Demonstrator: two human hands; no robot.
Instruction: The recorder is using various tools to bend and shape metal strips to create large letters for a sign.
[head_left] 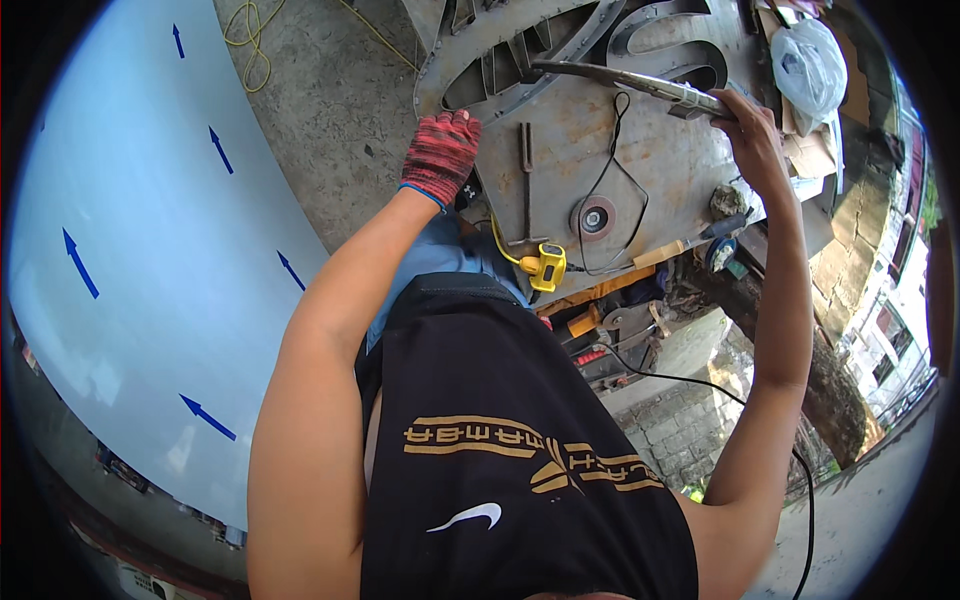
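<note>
My left hand (443, 157), in a red and black knitted glove with a blue cuff, is closed at the near left edge of a large grey sheet-metal shape (505, 108) with upright walls and inner ribs. The fingertips curl over its rim. My bare right hand (750, 130) is wrapped round the end of a long dark metal tool (640, 82). The tool's narrow far end reaches left over the sheet-metal shape; its exact kind is unclear. A second curved metal shape (625, 45) lies just beyond the tool.
On the metal table (555, 215) lie a hammer (527, 180), a round grinding disc (594, 217) and a black cord loop. A yellow tool (547, 267) sits at the near edge. A plastic bag (808, 68) stands far right. A large pale-blue panel (150, 300) fills the left.
</note>
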